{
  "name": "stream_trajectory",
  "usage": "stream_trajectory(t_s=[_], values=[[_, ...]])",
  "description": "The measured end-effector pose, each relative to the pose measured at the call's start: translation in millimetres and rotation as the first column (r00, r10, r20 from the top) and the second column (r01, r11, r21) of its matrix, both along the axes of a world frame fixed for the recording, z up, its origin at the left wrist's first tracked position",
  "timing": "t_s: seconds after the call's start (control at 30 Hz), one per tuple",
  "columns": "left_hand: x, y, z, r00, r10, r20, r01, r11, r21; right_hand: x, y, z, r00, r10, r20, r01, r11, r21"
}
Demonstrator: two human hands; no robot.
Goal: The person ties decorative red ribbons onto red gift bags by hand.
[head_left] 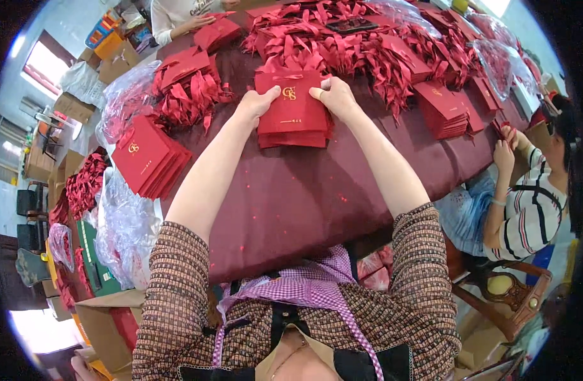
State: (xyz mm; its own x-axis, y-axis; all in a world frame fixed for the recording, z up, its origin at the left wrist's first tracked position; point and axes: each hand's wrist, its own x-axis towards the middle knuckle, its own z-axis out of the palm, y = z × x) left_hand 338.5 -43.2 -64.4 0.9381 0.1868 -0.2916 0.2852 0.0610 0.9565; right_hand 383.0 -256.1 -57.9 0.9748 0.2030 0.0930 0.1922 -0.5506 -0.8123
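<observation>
In front of me a stack of small red paper gift bags (293, 124) with gold print rests on the dark red cloth-covered table (291, 209). My left hand (260, 105) grips the stack's left edge, its thumb lying on the top bag. On the opposite edge my right hand (336, 100) holds it the same way, thumb on top; the other fingers of both hands are mostly hidden. Red ribbons show at the stack's far end. Another neat stack of red bags (150, 159) lies at the table's left edge, its front tilted toward me.
Red ribbons and bags (336, 44) heap across the far side, with a dark phone (352, 25) on them. A bag stack (441, 111) stands to the right. Clear plastic (129, 101) lies left. One co-worker (526, 203) sits at right; another person (183, 19) is at far left.
</observation>
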Motion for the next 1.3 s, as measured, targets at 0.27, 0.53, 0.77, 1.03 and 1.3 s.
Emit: stream_trajectory(t_s=[0.27,0.53,0.77,1.03,1.3], values=[[-13,-13,9,0.998,0.066,0.001,-0.066,0.994,-0.089,6,-8,-8,0.997,-0.011,-0.075,0.024,0.984,0.177],[-25,-6,18,0.996,0.006,-0.087,-0.02,0.987,-0.158,2,-1,-10,0.996,-0.073,0.042,0.071,0.997,0.034],[-14,1,10,0.987,-0.054,-0.151,0.001,0.944,-0.329,7,-11,-18,0.892,0.146,-0.428,0.059,0.901,0.43],[-41,0,15,0.986,-0.052,-0.16,-0.037,0.861,-0.508,-21,-19,6,0.798,0.246,-0.55,0.083,0.859,0.505],[-87,2,22,0.989,-0.005,0.145,0.055,0.939,-0.338,-58,-20,14,0.735,0.473,-0.487,-0.033,0.741,0.671]])
